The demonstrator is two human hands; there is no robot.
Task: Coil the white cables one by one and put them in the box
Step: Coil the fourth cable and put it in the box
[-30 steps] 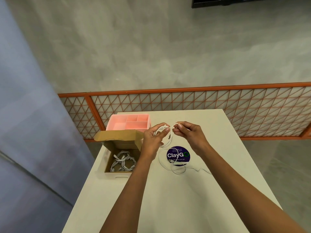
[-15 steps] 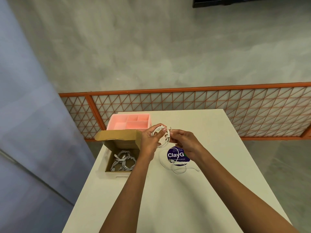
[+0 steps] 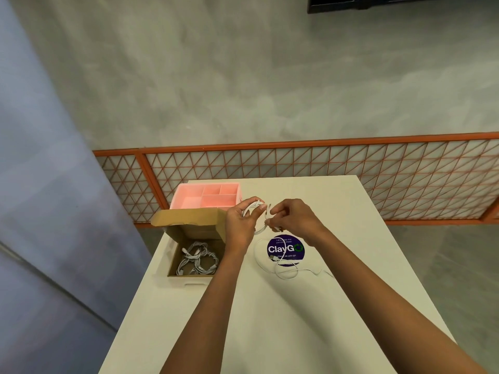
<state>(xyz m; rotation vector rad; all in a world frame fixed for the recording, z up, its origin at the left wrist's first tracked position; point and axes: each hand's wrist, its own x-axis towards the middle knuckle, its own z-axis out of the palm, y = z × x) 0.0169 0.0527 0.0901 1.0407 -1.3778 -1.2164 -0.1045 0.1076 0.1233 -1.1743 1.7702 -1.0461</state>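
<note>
Head view: fingers of the left hand [image 3: 239, 225] curl round the small loops of the white cable [image 3: 251, 205]. The right hand [image 3: 295, 220] pinches the next bit just beside them. The cable's loose tail [image 3: 283, 275] trails toward the person on the tabletop [image 3: 337, 201]. The open box [image 3: 194, 228] sits just left, nearer the left hand.

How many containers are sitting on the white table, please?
2. An open brown cardboard box, holding coiled white cables, sits at the white table's left edge; a pink plastic compartment tray stands just behind it. None looks hidden.
</note>
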